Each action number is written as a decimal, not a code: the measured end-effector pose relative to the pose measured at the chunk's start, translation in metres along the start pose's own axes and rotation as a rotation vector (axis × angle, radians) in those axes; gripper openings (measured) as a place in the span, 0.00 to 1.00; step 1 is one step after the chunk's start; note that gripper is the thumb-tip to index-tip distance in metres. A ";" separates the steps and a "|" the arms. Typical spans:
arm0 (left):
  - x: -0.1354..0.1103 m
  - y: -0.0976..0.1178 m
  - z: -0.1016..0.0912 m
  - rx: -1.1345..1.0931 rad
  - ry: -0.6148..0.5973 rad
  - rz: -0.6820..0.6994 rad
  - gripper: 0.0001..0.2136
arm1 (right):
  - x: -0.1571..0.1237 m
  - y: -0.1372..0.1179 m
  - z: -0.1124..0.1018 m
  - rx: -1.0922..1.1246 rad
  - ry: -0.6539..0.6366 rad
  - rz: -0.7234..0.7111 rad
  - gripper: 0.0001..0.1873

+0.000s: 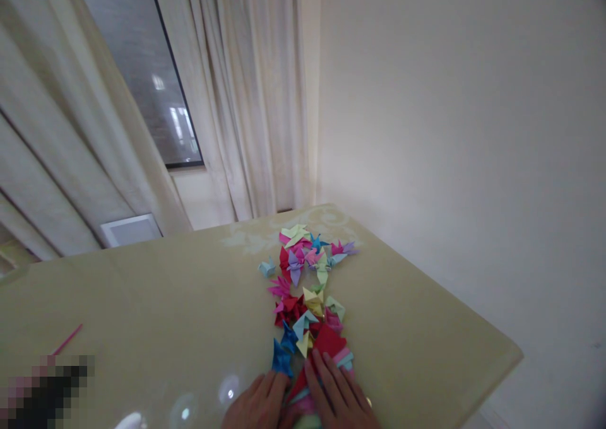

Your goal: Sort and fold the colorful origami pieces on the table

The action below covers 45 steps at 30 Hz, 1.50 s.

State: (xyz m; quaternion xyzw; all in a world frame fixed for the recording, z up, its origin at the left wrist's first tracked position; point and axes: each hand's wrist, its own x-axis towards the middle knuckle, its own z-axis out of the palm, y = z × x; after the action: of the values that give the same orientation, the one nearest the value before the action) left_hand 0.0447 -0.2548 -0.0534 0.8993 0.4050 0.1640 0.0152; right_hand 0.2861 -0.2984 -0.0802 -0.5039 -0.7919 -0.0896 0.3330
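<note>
Colored square papers (351, 357) lie in a loose stack at the table's near side, with a red sheet (330, 340) on top. My right hand (338, 394) rests flat on the red sheet, its fingers stretched out. At the stack's left edge, my left hand (258, 400) has its fingers bent and pressed together against the paper; the fingertips are partly hidden. Just beyond my hands sit folded paper pieces, among them a blue one (281, 357), a pale blue one (304, 322) and a dark red one (290, 310).
More folded paper cranes (296, 265) trail toward the far corner of the yellowish table (189, 303). A thin pink stick (67, 339) lies at left, beside a pixelated dark patch. A white wall (449, 132) borders the right; curtains (250, 101) hang behind.
</note>
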 end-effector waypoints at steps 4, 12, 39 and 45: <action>0.011 0.000 -0.012 0.182 0.281 0.156 0.19 | 0.019 0.028 -0.028 0.097 -0.098 -0.036 0.49; 0.065 0.017 -0.010 0.215 0.315 0.524 0.30 | 0.082 0.068 -0.067 0.396 -0.112 0.181 0.26; 0.086 -0.043 0.023 0.458 0.434 0.386 0.19 | 0.351 0.086 0.089 0.437 -0.784 -0.118 0.26; 0.109 -0.033 -0.019 0.339 0.344 0.293 0.19 | 0.314 0.059 0.033 0.644 -0.733 -0.310 0.25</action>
State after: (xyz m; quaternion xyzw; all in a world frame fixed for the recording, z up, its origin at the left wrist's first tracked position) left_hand 0.0826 -0.1542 -0.0102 0.8969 0.2891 0.2448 -0.2282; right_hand 0.2373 -0.0224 0.0772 -0.2506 -0.9095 0.2934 0.1546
